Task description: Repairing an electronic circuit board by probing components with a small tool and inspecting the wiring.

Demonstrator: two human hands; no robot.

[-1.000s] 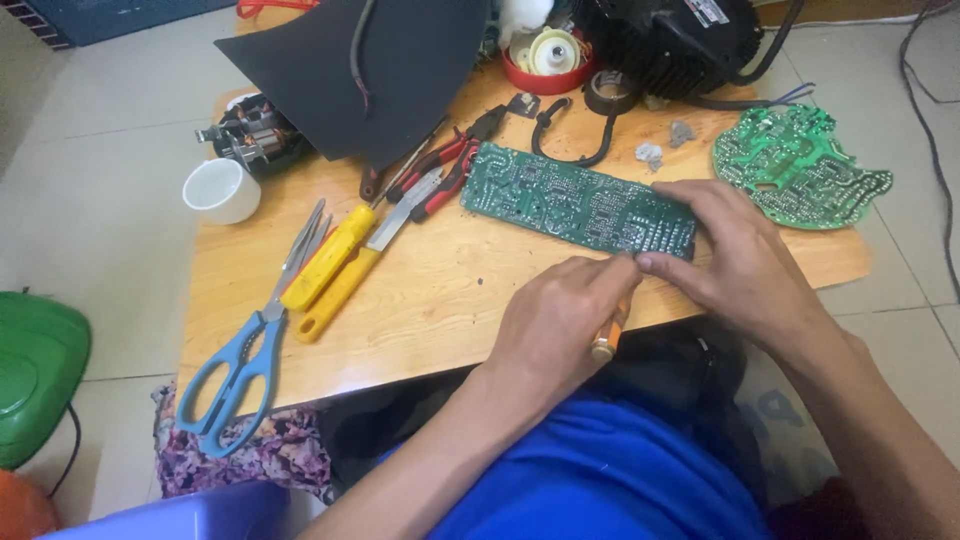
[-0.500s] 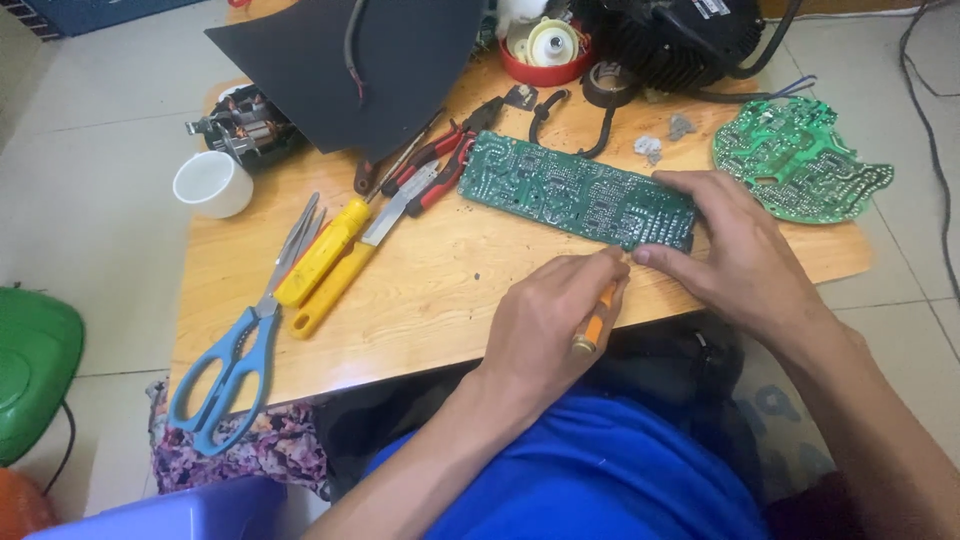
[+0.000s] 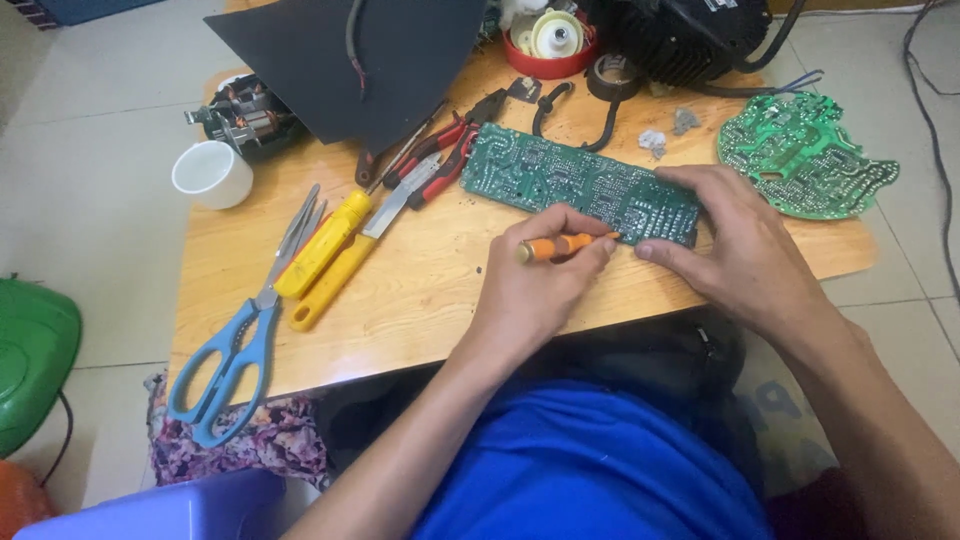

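Note:
A long green circuit board (image 3: 560, 180) lies solder side up on the wooden table (image 3: 420, 290). My right hand (image 3: 740, 250) presses on the board's right end, fingers on top and thumb at its near edge. My left hand (image 3: 535, 285) grips a small orange-handled tool (image 3: 560, 244), lying nearly level, with its tip at the near edge of the board by my right thumb. Both hands are near the table's front edge, above my blue shirt.
Left of the board lie red-handled pliers (image 3: 435, 160), two yellow-handled tools (image 3: 325, 255) and blue-handled scissors (image 3: 235, 350). A white cup (image 3: 212, 172), a black sheet (image 3: 370, 50), a red reel (image 3: 550, 40), a black motor (image 3: 680, 35) and a round green board (image 3: 805, 155) ring the back.
My left hand has come up from the table's front edge and turned the orange tool level, its tip now at the board's near edge. My right hand stays on the board.

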